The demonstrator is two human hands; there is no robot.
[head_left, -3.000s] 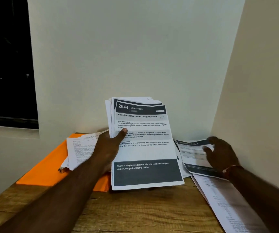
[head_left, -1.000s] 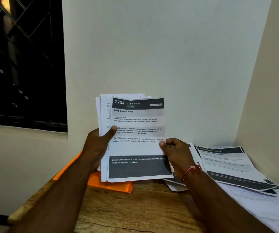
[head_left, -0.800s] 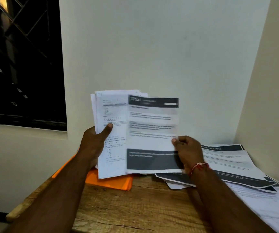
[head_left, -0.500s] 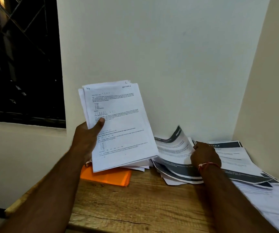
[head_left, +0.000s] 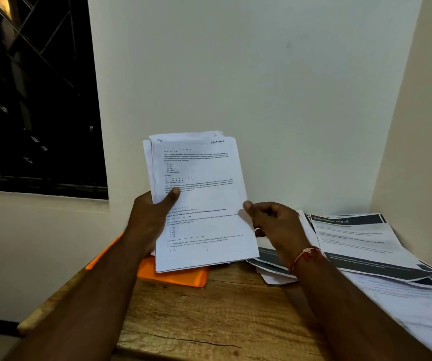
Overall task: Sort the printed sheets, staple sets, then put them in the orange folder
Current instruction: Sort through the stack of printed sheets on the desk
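My left hand (head_left: 150, 220) grips a stack of printed sheets (head_left: 204, 199) upright above the table, thumb on the front page, which is plain white text headed "Section 6". My right hand (head_left: 274, 225) is at the stack's right edge, thumb on the top sheet's margin and fingers curled behind it. The orange folder (head_left: 175, 276) lies flat on the table below the stack, mostly hidden by it. A pile of sheets with dark header bands (head_left: 353, 241) lies on the table to the right.
The wooden table (head_left: 209, 321) fills a corner, with walls close behind and on the right. More plain white sheets (head_left: 418, 316) lie along the right edge. A dark barred window (head_left: 35, 100) is at the left. No stapler is in view.
My right hand pulled the dark-banded "Deep Clean Carpet" sheet off the stack, laid it on the right pile, and came back to the stack's right edge. The stack now shows a plain text page.
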